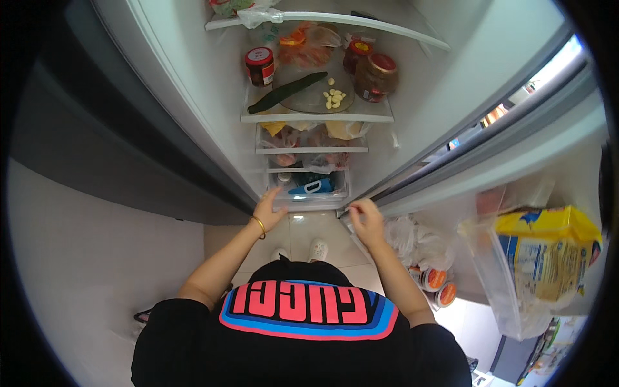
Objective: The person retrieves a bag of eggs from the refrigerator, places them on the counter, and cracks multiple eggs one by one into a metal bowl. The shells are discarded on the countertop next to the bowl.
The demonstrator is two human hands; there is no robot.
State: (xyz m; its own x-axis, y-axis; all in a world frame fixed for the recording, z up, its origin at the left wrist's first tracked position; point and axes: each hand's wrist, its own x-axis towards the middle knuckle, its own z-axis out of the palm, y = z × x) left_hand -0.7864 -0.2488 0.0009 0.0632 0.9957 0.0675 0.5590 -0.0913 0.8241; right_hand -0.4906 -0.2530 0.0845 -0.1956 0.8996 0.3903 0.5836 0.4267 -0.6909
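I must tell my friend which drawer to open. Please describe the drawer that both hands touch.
Look into the open fridge and go below the glass shelf with the cucumber. The clear drawer is the lowest of three stacked ones, with the left hand and right hand at its front corners. Only it shows a blue item inside.

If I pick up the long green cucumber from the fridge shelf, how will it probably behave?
The cucumber looks firm and nearly straight, so it should probably lift stiffly. Being round, it may roll. One end rests on a glass plate, so pushing it might scatter the garlic cloves.
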